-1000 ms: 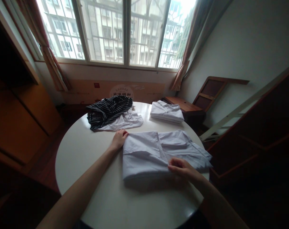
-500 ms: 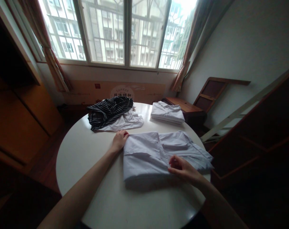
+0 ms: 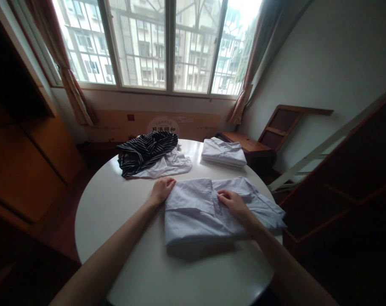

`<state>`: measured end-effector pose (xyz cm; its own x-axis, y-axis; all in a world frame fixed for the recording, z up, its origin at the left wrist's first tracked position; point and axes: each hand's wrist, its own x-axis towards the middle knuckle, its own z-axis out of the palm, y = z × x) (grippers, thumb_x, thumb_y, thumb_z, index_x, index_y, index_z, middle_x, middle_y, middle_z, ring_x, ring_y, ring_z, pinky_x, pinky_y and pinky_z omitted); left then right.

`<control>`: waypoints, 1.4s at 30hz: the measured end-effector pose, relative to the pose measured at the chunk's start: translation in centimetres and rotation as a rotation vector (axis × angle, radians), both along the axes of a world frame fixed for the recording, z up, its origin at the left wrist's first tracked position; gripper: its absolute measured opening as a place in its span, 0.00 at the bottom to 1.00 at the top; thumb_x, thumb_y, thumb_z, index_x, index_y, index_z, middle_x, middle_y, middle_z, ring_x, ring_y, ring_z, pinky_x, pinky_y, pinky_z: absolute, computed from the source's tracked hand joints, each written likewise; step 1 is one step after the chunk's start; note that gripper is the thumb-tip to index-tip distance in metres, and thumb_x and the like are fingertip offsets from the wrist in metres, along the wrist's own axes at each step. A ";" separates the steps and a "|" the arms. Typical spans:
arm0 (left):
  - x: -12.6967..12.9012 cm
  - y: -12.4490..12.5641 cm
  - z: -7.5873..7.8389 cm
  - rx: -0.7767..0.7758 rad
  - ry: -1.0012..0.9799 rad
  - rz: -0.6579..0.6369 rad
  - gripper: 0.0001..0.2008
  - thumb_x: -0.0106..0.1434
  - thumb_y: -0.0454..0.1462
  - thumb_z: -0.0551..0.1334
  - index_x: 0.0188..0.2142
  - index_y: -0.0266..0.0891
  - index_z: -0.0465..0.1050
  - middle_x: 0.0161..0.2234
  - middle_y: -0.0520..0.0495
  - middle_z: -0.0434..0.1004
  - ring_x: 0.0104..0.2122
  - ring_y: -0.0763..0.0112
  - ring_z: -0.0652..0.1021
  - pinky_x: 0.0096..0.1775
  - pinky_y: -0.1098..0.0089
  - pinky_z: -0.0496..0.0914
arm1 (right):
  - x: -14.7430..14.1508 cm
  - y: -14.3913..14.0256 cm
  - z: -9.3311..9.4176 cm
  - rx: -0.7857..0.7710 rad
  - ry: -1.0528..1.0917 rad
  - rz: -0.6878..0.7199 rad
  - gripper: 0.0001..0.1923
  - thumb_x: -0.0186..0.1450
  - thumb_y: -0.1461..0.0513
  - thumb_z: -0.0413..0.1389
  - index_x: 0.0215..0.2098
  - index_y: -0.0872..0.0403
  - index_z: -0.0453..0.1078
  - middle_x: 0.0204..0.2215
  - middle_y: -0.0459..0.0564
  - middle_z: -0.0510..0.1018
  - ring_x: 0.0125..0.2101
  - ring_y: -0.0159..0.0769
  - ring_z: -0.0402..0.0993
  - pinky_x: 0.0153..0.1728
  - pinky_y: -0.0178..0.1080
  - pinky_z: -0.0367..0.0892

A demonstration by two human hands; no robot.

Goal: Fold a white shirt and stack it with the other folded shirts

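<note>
A white shirt point(image 3: 189, 225), partly folded, lies across the near half of the round table. Its left part is folded over flat; the right part, with loose creased cloth, spreads toward the table's right edge. At the shirt's upper left corner, my left hand point(image 3: 162, 189) is closed with its fingertips on the cloth's edge. My right hand point(image 3: 232, 202) rests over the middle of the shirt, beside the folded-over edge, fingers curled together on the fabric. The right forearm covers some of the lower right cloth.
Behind the shirt, a neat stack of folded white shirts point(image 3: 223, 152) sits at the back right of the white table point(image 3: 116, 225). A rumpled black striped garment point(image 3: 148, 151) and a white garment point(image 3: 173, 165) lie at the back left. A wooden cabinet point(image 3: 246, 142) stands beyond.
My right hand has moved from the shirt's lower edge up and slightly left to its middle. The left hand stays at the upper left corner.
</note>
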<state>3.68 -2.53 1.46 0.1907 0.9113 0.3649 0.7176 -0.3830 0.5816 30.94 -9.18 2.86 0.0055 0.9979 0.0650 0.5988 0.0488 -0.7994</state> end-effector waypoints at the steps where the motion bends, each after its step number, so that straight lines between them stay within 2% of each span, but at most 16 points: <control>1: 0.2 0.2 0.2 -0.003 0.030 0.004 0.12 0.59 0.40 0.55 0.32 0.38 0.75 0.33 0.45 0.78 0.34 0.66 0.75 0.38 0.69 0.66 | -0.1 0.1 -0.2 -0.001 0.011 -0.004 0.12 0.53 0.58 0.51 0.29 0.57 0.69 0.27 0.52 0.76 0.28 0.38 0.71 0.32 0.38 0.64; 3: 1.1 0.7 0.7 -0.004 0.094 -0.039 0.13 0.59 0.42 0.55 0.33 0.38 0.75 0.33 0.45 0.78 0.33 0.66 0.75 0.38 0.69 0.65 | -0.2 0.1 -0.4 0.018 0.032 -0.011 0.11 0.52 0.58 0.51 0.28 0.57 0.69 0.25 0.51 0.75 0.27 0.36 0.70 0.30 0.37 0.63; 7: 3.9 1.6 1.6 0.003 0.207 -0.273 0.16 0.60 0.45 0.52 0.32 0.38 0.74 0.32 0.47 0.76 0.33 0.68 0.74 0.35 0.72 0.65 | -0.2 0.0 -0.6 0.065 0.013 -0.037 0.10 0.52 0.57 0.51 0.25 0.57 0.69 0.24 0.50 0.75 0.27 0.36 0.69 0.30 0.36 0.62; 9: 5.4 1.8 1.9 0.006 0.259 -0.312 0.15 0.61 0.44 0.52 0.31 0.38 0.73 0.32 0.46 0.76 0.32 0.68 0.74 0.34 0.72 0.64 | -0.1 -0.1 -0.6 0.062 -0.015 -0.069 0.09 0.51 0.58 0.51 0.23 0.56 0.68 0.23 0.50 0.74 0.26 0.36 0.69 0.29 0.36 0.61; 15: 7.5 1.7 1.9 -0.071 0.254 -0.115 0.15 0.64 0.41 0.48 0.36 0.38 0.71 0.34 0.45 0.76 0.33 0.67 0.74 0.35 0.72 0.63 | 0.0 -0.1 -0.5 0.023 -0.019 -0.086 0.08 0.52 0.60 0.49 0.20 0.55 0.64 0.19 0.45 0.70 0.22 0.32 0.65 0.25 0.33 0.57; 21: 8.0 1.7 1.5 -0.137 0.353 -0.013 0.14 0.63 0.42 0.49 0.36 0.38 0.70 0.36 0.42 0.76 0.36 0.66 0.75 0.35 0.71 0.64 | -0.3 -0.2 -0.8 0.018 -0.348 -0.104 0.06 0.53 0.64 0.48 0.19 0.55 0.62 0.19 0.44 0.69 0.22 0.30 0.63 0.24 0.31 0.53; 25: 8.5 1.6 1.2 -0.141 0.393 0.039 0.14 0.63 0.43 0.49 0.37 0.39 0.69 0.36 0.42 0.76 0.36 0.65 0.75 0.34 0.70 0.64 | -0.2 0.0 -0.3 -0.006 -0.469 -0.065 0.06 0.55 0.64 0.48 0.20 0.55 0.62 0.19 0.45 0.69 0.22 0.30 0.62 0.24 0.32 0.52; 27: 8.7 1.5 1.0 -0.120 0.394 0.046 0.13 0.63 0.42 0.49 0.37 0.39 0.69 0.36 0.42 0.76 0.36 0.64 0.75 0.34 0.70 0.64 | -0.6 0.4 0.4 0.056 -0.499 -0.087 0.04 0.55 0.65 0.48 0.23 0.55 0.63 0.21 0.47 0.70 0.23 0.31 0.63 0.25 0.32 0.54; 30: 8.6 1.5 0.8 -0.089 0.343 0.037 0.13 0.63 0.42 0.49 0.36 0.39 0.69 0.34 0.44 0.76 0.35 0.66 0.75 0.34 0.71 0.64 | -2.2 1.2 1.6 0.269 -0.481 -0.126 0.04 0.56 0.65 0.48 0.28 0.56 0.64 0.26 0.50 0.71 0.28 0.33 0.65 0.30 0.34 0.58; 34: 8.3 1.7 0.8 0.028 0.160 -0.005 0.12 0.65 0.40 0.47 0.36 0.38 0.67 0.34 0.45 0.75 0.35 0.69 0.75 0.36 0.72 0.64 | -5.2 2.2 3.3 0.511 -0.319 -0.003 0.05 0.58 0.65 0.47 0.32 0.56 0.64 0.27 0.49 0.71 0.29 0.34 0.67 0.34 0.35 0.61; 36: 8.2 1.7 0.8 0.045 0.088 -0.003 0.13 0.65 0.40 0.46 0.36 0.38 0.67 0.32 0.46 0.75 0.34 0.69 0.75 0.36 0.72 0.64 | -6.2 2.7 4.0 0.589 -0.251 -0.013 0.06 0.58 0.66 0.47 0.33 0.56 0.64 0.29 0.50 0.72 0.31 0.35 0.68 0.35 0.35 0.62; 39: 8.2 1.8 0.5 -0.008 0.060 0.022 0.13 0.65 0.40 0.47 0.38 0.38 0.66 0.32 0.45 0.75 0.34 0.67 0.75 0.35 0.71 0.65 | -6.9 3.5 4.2 0.585 -0.189 -0.033 0.08 0.59 0.67 0.46 0.34 0.55 0.65 0.29 0.50 0.74 0.31 0.35 0.70 0.34 0.35 0.63; 42: 8.3 2.3 0.1 -0.056 0.076 -0.008 0.10 0.62 0.37 0.51 0.41 0.37 0.66 0.34 0.44 0.75 0.35 0.66 0.75 0.36 0.69 0.66 | -7.6 4.1 2.7 0.471 -0.240 0.082 0.09 0.60 0.67 0.45 0.35 0.55 0.66 0.29 0.50 0.75 0.30 0.34 0.71 0.34 0.35 0.63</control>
<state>11.96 -0.26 1.51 0.2233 0.9282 0.2977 0.7575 -0.3575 0.5463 23.37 -5.12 5.54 -0.1414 0.8569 0.4957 0.7415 0.4235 -0.5204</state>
